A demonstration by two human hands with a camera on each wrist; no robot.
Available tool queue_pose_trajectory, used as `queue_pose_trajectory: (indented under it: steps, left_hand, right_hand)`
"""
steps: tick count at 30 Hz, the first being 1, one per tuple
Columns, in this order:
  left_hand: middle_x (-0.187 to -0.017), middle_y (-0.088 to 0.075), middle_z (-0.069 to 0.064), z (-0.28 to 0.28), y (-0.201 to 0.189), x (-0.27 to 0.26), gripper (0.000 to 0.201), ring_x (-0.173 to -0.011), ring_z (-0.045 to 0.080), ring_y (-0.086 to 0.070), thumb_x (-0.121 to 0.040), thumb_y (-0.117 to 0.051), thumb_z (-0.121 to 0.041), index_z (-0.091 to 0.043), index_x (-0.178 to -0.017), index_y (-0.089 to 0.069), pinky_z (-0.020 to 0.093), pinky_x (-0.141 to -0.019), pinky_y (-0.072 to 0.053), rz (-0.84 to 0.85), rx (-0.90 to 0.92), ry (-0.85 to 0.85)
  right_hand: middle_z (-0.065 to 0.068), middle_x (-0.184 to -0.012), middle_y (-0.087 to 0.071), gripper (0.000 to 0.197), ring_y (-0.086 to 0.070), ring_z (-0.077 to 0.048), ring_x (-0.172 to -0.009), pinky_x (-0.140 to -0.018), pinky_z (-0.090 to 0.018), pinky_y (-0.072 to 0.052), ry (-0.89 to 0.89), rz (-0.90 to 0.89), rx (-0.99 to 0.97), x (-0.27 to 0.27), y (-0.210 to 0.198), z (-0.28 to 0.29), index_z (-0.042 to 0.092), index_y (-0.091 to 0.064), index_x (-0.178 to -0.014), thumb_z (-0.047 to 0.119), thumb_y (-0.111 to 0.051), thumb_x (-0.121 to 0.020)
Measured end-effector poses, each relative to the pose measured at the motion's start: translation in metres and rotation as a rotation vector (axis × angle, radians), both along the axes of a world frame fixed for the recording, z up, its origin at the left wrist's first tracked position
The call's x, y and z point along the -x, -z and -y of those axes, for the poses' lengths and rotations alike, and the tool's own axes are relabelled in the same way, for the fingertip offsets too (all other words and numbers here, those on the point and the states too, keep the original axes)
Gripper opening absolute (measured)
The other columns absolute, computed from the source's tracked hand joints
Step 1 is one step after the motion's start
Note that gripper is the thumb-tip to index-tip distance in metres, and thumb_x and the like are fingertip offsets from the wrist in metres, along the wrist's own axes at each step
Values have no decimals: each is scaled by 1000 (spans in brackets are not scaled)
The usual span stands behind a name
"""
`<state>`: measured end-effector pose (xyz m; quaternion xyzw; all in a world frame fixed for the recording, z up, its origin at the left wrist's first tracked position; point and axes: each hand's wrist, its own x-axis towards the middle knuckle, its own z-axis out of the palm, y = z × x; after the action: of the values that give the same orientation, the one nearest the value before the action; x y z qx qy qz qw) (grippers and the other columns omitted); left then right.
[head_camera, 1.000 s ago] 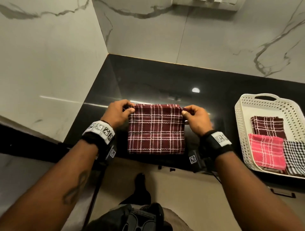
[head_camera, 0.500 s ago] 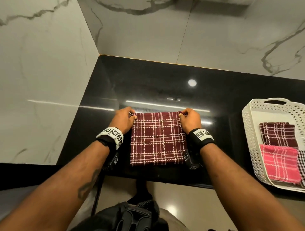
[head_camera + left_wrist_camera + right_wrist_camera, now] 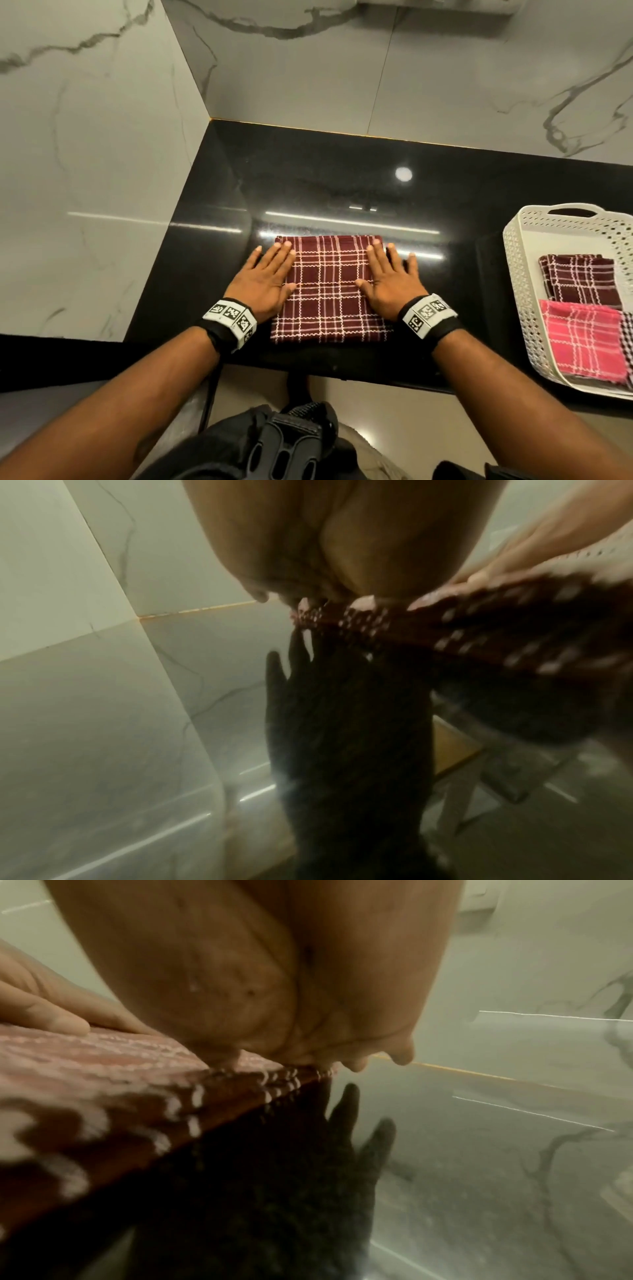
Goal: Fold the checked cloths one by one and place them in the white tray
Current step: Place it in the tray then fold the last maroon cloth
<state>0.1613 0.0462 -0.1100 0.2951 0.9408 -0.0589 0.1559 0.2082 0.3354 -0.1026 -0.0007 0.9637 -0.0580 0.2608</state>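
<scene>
A folded maroon checked cloth lies flat near the front edge of the black counter. My left hand presses flat on the cloth's left edge, fingers straight. My right hand presses flat on its right edge the same way. The left wrist view shows the left palm on the cloth; the right wrist view shows the right palm on the cloth. The white perforated tray stands at the right and holds a folded maroon cloth, a pink one and a black-and-white one.
Marble walls close the counter on the left and at the back. Bare black counter lies behind the cloth and between it and the tray. The counter's front edge runs just below the cloth.
Both hands pinched the cloth's far corners and brought the fold down; now they have let go and lie flat on the cloth's two sides.
</scene>
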Motion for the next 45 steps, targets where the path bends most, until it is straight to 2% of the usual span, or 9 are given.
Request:
queue_pose_trajectory:
  steps: [4,10,16,19,29,33,36,42,45]
  left_hand:
    - [-166,6,5,-28,-17,-18,65,-152,21,10,-100,-27,-33,-15,-158,-4,45,-124,4,-18,-39,-43]
    - [-165,11,1,-24,-3,-60,80,-152,16,10,-90,2,-61,-19,-158,4,41,-123,6,26,11,-29]
    - [-166,-8,9,-18,-24,-83,66,-153,22,-3,-95,-32,-30,-10,-157,-18,46,-124,3,-2,-62,-66]
    - [-165,-13,7,-43,-11,-93,65,-153,21,-7,-98,-22,-44,-14,-156,-22,45,-124,-2,-84,-184,-35]
    - [-165,3,9,10,25,-145,97,-153,24,4,-90,-35,-72,-11,-158,-4,46,-124,-4,-99,-106,-43]
    - [-156,-34,17,21,32,-167,70,-146,30,-30,-82,-52,-9,-5,-150,-34,43,-121,-17,-207,-271,6]
    - [-131,-63,16,28,26,-175,64,-122,32,-60,-60,-72,5,-4,-123,-65,41,-105,-45,-261,-509,33]
    - [-80,-69,-7,22,-13,-145,13,-73,14,-66,-89,-64,-36,-26,-98,-65,34,-68,-53,29,-849,-496]
    - [-84,-70,4,8,-10,-114,29,-77,27,-67,-97,-50,-50,-22,-101,-57,40,-71,-54,15,-733,-557]
  right_hand:
    - [-4,-163,21,74,22,-25,-149,-115,-55,18,-14,-94,15,-17,-9,24,17,10,-156,51,-24,-101]
    - [3,-163,20,71,20,-20,-150,-115,-53,20,-178,-25,111,-53,2,34,24,11,-157,57,-19,-101]
    - [-13,-165,4,82,10,-31,-152,-109,-60,21,27,-85,-16,-71,-24,23,8,-4,-157,57,-31,-97]
    - [-10,-165,10,74,13,-27,-152,-117,-59,13,-41,-162,171,-78,-17,53,11,-1,-158,42,-35,-99]
    - [-2,-159,25,114,22,-24,-149,-121,-55,9,-193,-177,139,-139,22,13,12,14,-156,81,-40,-82]
    - [-7,-165,-12,102,-7,-26,-153,-120,-55,-5,-224,-369,141,-180,39,5,16,-10,-157,18,-76,-79]
    - [-3,-151,-46,80,-37,-22,-142,-119,-54,-22,-180,-527,332,-197,47,-2,19,-46,-144,3,-77,-72]
    - [10,-100,-73,14,-67,-6,-94,-87,-32,-55,507,-418,917,-169,-4,-1,25,-72,-105,23,-60,-98]
    - [3,-88,-71,27,-68,-16,-83,-80,-42,-56,596,-407,733,-134,-1,5,15,-65,-94,37,-50,-101]
